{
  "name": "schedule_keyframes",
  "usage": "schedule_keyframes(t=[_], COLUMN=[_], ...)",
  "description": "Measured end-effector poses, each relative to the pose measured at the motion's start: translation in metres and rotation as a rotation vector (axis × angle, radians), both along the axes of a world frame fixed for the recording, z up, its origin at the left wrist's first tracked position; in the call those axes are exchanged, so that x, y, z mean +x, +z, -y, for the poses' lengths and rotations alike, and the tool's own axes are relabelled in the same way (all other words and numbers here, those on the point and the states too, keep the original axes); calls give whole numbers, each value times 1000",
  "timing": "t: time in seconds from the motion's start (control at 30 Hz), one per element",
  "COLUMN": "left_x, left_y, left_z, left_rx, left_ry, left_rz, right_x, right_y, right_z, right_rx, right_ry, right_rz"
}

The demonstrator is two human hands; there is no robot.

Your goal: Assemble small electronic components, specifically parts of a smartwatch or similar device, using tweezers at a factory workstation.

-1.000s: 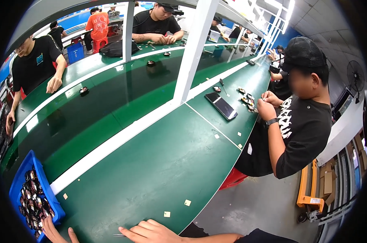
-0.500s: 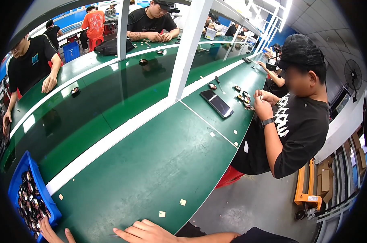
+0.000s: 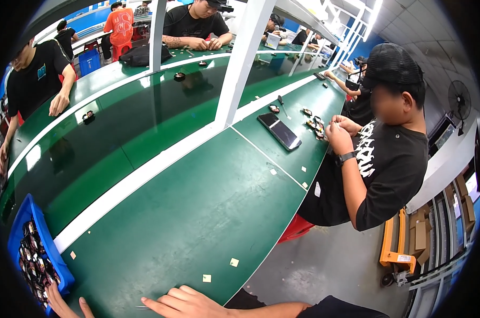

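At the lower left my left hand has its fingers and thumb apart beside the near side of a blue bin. Many small black parts with bits of red and white fill that bin. My right hand rests low over the green table, index finger stretched out and the other fingers curled. From under its fingertip pokes a thin metal point, apparently the end of tweezers; the rest is hidden by the hand. Two small cream stickers lie on the table beyond it.
A green belt runs behind a white rail, carrying a few black parts. A white post rises from the rail. Farther along lie a black phone and a screwdriver. A co-worker sits at the right; others sit across.
The whole view has shifted slightly, moving everything a little left and up in the picture. A far co-worker's arm reaches farther over the table. My hands keep much the same pose.
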State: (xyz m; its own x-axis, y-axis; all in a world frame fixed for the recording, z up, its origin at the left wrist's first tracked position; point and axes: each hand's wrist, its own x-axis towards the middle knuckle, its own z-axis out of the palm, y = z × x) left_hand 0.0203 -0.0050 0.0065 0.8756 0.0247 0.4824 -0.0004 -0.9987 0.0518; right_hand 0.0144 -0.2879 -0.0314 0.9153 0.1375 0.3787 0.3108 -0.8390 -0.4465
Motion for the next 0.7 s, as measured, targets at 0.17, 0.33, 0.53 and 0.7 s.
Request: schedule_keyframes(t=[0.17,0.33,0.53,0.7], left_x=[1,0,1,0], left_y=[1,-1,-4,-4], left_z=[0,-3,-4,-7], left_rx=[-4,0,9,-4], left_ry=[-8,9,3,4], left_rz=[18,4,23,9], right_x=[0,1,-1,6], right_y=[2,3,4,8], right_z=[0,0,1,0], right_rx=[10,26,44,70], right_ry=[29,64,92,129], right_rz=[-13,-17,-19,-15])
